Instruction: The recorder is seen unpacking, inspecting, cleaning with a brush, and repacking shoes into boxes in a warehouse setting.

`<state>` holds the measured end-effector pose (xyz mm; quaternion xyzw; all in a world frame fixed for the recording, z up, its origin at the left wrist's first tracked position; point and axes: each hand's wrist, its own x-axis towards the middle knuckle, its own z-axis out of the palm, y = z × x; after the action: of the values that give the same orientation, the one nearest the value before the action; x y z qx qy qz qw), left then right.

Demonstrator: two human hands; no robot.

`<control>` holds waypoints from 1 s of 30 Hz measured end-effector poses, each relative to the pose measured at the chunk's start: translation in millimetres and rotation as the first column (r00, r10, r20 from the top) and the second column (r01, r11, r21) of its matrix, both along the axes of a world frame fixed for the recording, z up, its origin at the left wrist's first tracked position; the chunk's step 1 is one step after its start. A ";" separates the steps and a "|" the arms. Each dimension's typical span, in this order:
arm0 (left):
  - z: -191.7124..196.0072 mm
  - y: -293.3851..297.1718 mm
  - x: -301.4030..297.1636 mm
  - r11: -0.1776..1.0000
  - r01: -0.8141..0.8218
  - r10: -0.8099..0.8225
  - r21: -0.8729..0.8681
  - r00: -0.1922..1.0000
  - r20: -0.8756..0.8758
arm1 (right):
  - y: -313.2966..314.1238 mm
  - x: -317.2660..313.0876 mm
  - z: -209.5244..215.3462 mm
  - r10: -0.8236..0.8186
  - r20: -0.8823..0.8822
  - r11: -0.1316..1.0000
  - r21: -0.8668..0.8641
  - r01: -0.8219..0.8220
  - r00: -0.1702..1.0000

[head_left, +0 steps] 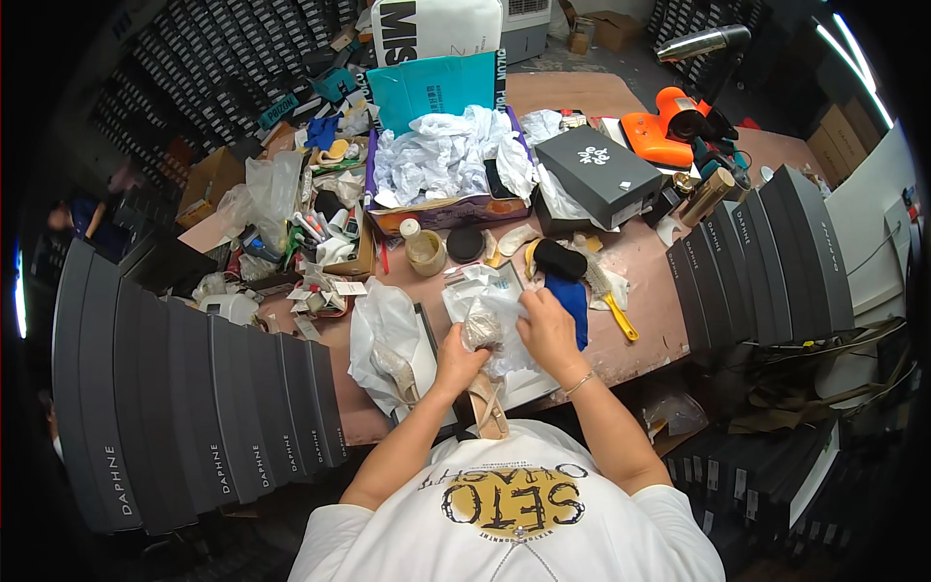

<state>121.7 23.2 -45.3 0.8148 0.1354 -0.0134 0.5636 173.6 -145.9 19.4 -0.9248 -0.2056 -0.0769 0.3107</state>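
My left hand (459, 363) is closed around a beige sandal (489, 409), whose strappy part points toward my body. The sandal's far end looks sparkly and is partly covered by thin white wrapping. Just to its right, my right hand (549, 332) pinches a crumpled sheet of white tissue paper (502, 308). Both hands are above an open shoe box part with white lining (529, 385). Left of them, another pale shoe (393, 371) rests on white tissue (373, 325) in a dark-edged box (427, 341).
Tall rows of dark grey shoe boxes (175, 398) flank the bench, with more (752, 262) at right. A box of crumpled paper (446, 207) stands behind. A yellow-handled brush (617, 308), blue cloth (570, 303), jar (424, 250) and orange tool (659, 136) lie around.
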 end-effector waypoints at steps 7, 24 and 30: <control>-11.6 5.4 -4.4 0.993 0.117 -0.118 0.016 0.992 0.033 | 50.8 -33.3 -13.0 0.293 0.023 0.947 -0.143 -0.287 0.956; 20.5 26.6 0.5 0.751 0.200 -0.324 -0.629 0.942 -0.087 | -4.1 -81.5 8.2 0.235 0.021 0.971 -0.040 -0.234 0.972; 5.3 14.1 0.6 0.844 0.198 -0.290 -0.498 0.950 -0.113 | -28.8 -62.7 -16.7 0.229 -0.708 0.872 0.454 0.182 0.668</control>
<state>122.3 37.3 -40.1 0.6550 0.0742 -0.1936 0.7266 111.0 -174.7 2.7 -0.7618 -0.0468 0.2615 0.5909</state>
